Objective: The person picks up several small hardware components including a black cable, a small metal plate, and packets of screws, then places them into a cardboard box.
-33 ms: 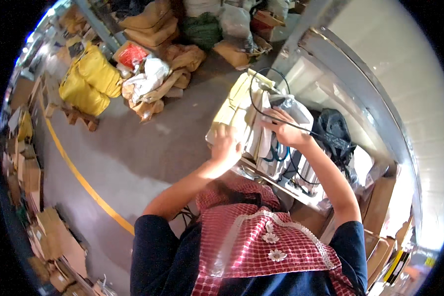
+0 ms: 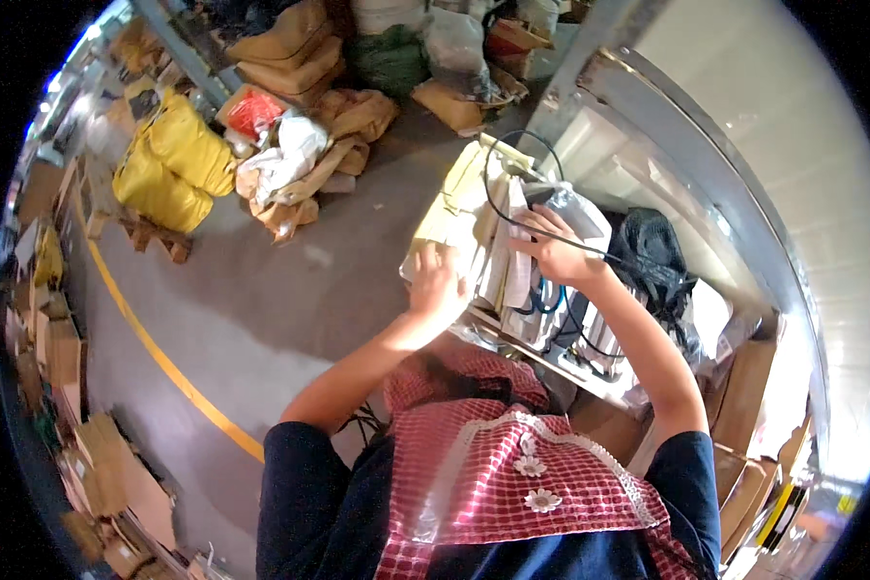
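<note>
Head view shows the right hand (image 2: 551, 253) with its grip clenched on a thin black cable (image 2: 498, 208), which loops up over a row of upright pale packets (image 2: 498, 246). Its neighbour, the left hand (image 2: 435, 285), lies flat against the packets' near side, its grip released. They stand on a cluttered tabletop (image 2: 551, 358) beside a black bag (image 2: 652, 251); yellow sacks (image 2: 169, 164) lie well apart on the floor (image 2: 261, 309).
</note>
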Demonstrator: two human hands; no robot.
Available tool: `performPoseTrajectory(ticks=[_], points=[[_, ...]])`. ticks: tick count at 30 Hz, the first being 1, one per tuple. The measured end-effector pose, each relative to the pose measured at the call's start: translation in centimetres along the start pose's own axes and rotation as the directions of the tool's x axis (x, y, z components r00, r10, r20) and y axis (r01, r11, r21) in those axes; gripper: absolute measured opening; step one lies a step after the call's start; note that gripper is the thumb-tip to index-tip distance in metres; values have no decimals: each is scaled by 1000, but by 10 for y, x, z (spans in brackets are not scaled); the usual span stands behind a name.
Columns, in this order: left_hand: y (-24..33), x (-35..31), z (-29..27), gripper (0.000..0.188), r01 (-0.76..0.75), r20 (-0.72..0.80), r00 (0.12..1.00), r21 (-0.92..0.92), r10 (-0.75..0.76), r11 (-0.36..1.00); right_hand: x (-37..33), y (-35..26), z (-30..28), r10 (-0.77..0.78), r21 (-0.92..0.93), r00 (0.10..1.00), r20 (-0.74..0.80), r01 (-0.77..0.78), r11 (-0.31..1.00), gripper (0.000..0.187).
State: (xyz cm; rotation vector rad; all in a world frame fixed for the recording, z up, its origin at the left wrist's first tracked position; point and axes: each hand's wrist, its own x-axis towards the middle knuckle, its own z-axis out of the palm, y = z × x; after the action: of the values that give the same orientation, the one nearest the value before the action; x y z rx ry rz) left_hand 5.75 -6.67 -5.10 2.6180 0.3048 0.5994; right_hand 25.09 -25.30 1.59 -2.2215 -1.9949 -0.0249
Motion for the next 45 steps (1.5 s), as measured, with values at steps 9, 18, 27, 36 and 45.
performPoseTrajectory(ticks=[9, 18, 27, 36, 45], points=[[36, -34, 5, 67, -119, 258, 957, -58, 130, 991, 11, -10, -1, 121, -203, 981, 149, -90, 975, 30], [71, -49, 26, 88, 42, 519, 851, -225, 83, 973, 20, -19, 19, -168, 19, 986, -3, 168, 986, 41], [75, -47, 10, 79, 81, 519, 848, -332, 110, 940, 25, -20, 19, -25, 80, 991, 130, 15, 997, 40], [57, -67, 16, 44, -50, 485, 827, -440, 284, 897, 18, -2, 4, -170, 193, 978, 119, 145, 970, 34], [66, -67, 9, 45, -5, 478, 840, -463, 255, 886, 0, -7, 12, -67, 77, 984, 163, 55, 996, 49]])
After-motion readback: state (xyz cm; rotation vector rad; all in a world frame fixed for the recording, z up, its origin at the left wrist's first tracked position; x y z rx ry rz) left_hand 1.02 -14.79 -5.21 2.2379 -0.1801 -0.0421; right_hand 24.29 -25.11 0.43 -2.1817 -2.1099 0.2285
